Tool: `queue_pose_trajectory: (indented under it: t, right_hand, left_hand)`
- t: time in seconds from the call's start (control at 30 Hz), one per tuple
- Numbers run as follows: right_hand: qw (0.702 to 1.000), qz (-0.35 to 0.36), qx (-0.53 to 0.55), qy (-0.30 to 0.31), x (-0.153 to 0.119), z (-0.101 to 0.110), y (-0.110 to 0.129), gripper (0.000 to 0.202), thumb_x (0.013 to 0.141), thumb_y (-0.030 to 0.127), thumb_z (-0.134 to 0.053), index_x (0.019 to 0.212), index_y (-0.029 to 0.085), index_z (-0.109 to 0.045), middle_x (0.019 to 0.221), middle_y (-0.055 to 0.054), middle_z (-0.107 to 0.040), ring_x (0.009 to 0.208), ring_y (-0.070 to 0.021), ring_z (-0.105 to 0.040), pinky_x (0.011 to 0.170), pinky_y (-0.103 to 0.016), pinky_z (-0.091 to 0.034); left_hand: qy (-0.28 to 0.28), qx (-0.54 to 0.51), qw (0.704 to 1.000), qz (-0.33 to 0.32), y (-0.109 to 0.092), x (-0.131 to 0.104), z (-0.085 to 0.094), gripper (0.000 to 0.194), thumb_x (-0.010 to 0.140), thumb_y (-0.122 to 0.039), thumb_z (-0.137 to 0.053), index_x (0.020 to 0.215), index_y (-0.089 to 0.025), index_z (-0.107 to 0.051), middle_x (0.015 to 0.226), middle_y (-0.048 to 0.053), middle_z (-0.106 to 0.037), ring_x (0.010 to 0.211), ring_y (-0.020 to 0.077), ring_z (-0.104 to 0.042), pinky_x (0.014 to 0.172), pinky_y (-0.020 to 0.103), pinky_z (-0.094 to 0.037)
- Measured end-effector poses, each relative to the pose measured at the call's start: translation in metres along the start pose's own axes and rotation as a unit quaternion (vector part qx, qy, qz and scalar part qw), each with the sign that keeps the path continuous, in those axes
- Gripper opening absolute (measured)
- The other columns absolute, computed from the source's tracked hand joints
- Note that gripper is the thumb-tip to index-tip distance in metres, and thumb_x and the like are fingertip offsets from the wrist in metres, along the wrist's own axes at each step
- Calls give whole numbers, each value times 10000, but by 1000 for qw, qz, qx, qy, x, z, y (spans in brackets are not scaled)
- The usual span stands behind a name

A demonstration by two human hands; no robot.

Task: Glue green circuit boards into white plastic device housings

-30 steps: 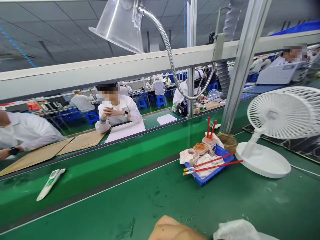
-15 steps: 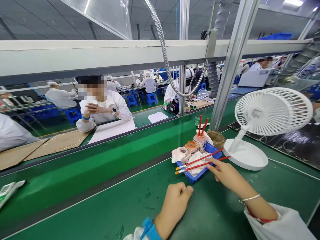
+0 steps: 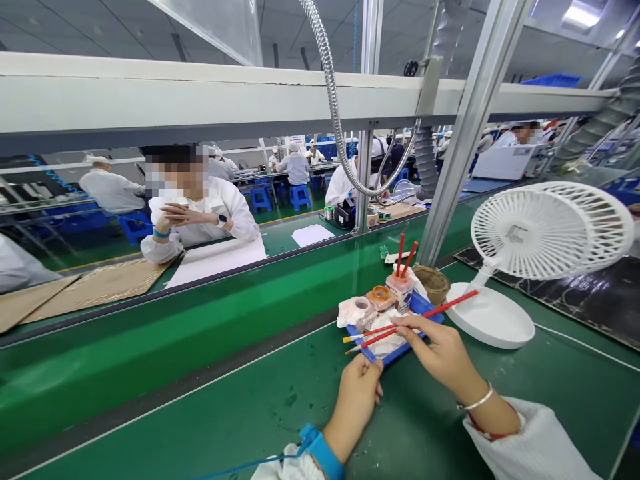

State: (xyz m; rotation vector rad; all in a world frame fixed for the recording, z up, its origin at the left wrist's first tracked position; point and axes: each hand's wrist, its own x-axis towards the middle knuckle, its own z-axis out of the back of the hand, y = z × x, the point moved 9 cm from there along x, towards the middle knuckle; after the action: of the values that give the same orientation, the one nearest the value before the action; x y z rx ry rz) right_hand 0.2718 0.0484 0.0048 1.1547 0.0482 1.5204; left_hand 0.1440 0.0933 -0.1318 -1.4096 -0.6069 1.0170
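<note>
A small blue tray [image 3: 431, 305] stands on the green bench, with crumpled white tissue [image 3: 387, 341] and small containers in it. My left hand [image 3: 356, 390] is closed at the tray's near corner, thumb on the rim and fingers curled below. My right hand [image 3: 435, 350] pinches a thin red paintbrush [image 3: 455, 301] over the tray, its tip pointing left and its handle end raised. Another red paintbrush with a yellow tip [image 3: 349, 339] lies across the tray beside it, partly hidden by my fingers. Two red sticks [image 3: 401, 257] stand upright in a pinkish jar [image 3: 400, 288] at the back.
A white fan [image 3: 493, 313] stands right of the tray, with a brown pot [image 3: 431, 283] between them. Metal posts [image 3: 450, 160] and a hanging flexible hose [image 3: 333, 100] rise behind. A co-worker [image 3: 200, 213] sits across the green divider [image 3: 225, 307] with clasped hands.
My left hand has moved up to the tray's near corner and closed there. My right hand has shifted left and lifted the handle end of one paintbrush.
</note>
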Motion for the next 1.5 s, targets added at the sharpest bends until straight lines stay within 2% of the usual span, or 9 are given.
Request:
queue_pose_trajectory:
  t: [0.23,0.33,0.47,0.6,0.8,0.97,1.1,1.3,1.5]
  right_hand:
    - [984,101,-16,-143,55,39,36,134,881,202,-483,970,197,-582,904,-71,-677,804,-198,-660,721,-323,-532]
    - [972,193,-79,-109,69,23,55,160,851,124,-479,923,199,-601,824,-46,-683,740,-191,-662,664,-310,-535]
    - [956,273,-89,-65,60,-5,66,232,813,56,-437,889,198,-603,804,-53,-687,735,-198,-663,644,-322,-550]
    - [935,336,-76,-82,44,4,80,298,786,-9,-445,940,207,-580,932,-87,-667,917,-209,-634,797,-381,-540]
    - [938,324,-115,-38,48,-3,85,300,794,-13,-407,919,200,-578,856,-68,-679,803,-185,-653,693,-324,-557]
    - [944,304,-110,-63,53,-11,78,283,797,-3,-417,918,186,-589,866,-78,-687,811,-194,-655,713,-338,-540]
    - [947,302,-111,-19,55,-31,73,282,779,-6,-413,779,201,-606,680,-14,-674,615,-153,-641,534,-251,-513]
    - [952,278,-97,-80,56,-1,71,258,804,13,-443,915,178,-606,863,-77,-700,811,-187,-658,724,-324,-532]
    - [946,301,-104,-53,53,-6,79,249,798,27,-456,852,200,-626,759,-35,-699,687,-166,-664,605,-274,-544]
  left_hand:
    - [-13,-9,1000,-12,0,-1,9,353,764,-521,-454,619,-212,-365,438,-65,-434,359,73,-381,410,201,-283]
    - [-12,1,1000,-20,-1,-5,8,390,769,-550,-445,595,-211,-363,430,-60,-430,356,75,-390,405,202,-279]
    - [-2,5,1000,-25,-1,-5,7,411,783,-564,-428,584,-208,-375,430,-51,-438,355,79,-398,409,206,-287]
    - [10,0,1000,-29,0,-3,6,420,791,-577,-419,597,-205,-396,452,-47,-448,371,84,-410,420,210,-302]
    - [20,0,999,-29,0,-4,4,432,789,-589,-420,595,-203,-404,450,-43,-458,380,91,-430,435,214,-317]
    - [23,2,1000,-22,2,-2,3,443,780,-602,-423,592,-202,-405,451,-39,-468,376,90,-434,431,213,-318]
    - [25,5,1000,-17,2,-2,4,435,783,-594,-420,598,-201,-407,458,-37,-477,371,88,-435,429,213,-315]
    - [28,5,999,-15,0,-3,3,431,783,-583,-429,587,-200,-405,457,-36,-479,377,89,-444,440,214,-326]
    - [34,0,999,-15,0,-2,3,442,778,-604,-418,595,-201,-407,460,-37,-478,374,88,-441,436,215,-325]
